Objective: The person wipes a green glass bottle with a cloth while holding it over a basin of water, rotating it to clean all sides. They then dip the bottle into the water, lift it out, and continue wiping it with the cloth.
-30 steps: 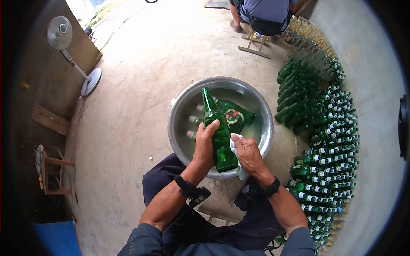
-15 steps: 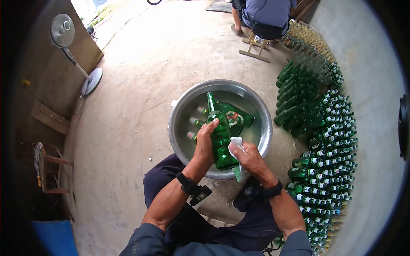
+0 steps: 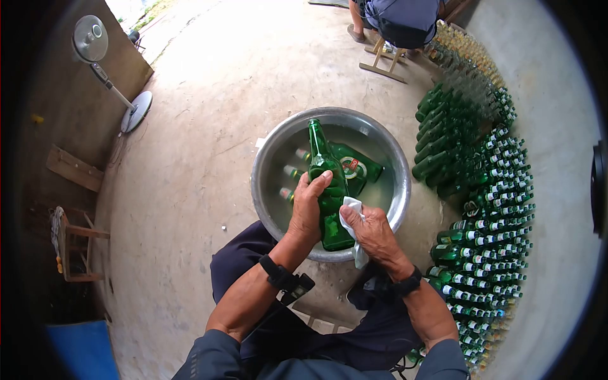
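Note:
A green glass bottle [image 3: 334, 209] is held tilted over the metal basin [image 3: 396, 209], its neck pointing away from me. My left hand [image 3: 307, 206] wraps round the bottle's body from the left, thumb across the glass. At the bottle's right side, near its base, my right hand [image 3: 370, 231] grips a white cloth [image 3: 353, 206] whose end hangs below the fingers. Cloudy water fills the basin. Lying in it are a larger green bottle with a round label [image 3: 353, 168] and several bottles whose necks [image 3: 292, 171] show at the left.
Rows of green bottles [image 3: 487, 225] line the right wall. Ahead, a person [image 3: 405, 19] sits on a wooden stool [image 3: 383, 66]. A standing fan [image 3: 92, 38] is at the left wall, with a wooden stool [image 3: 85, 234] nearer me.
The bottle has turned slightly more upright in view, and the cloth in my right hand has shifted, now gathered against the bottle's side. The whole view has tilted a little.

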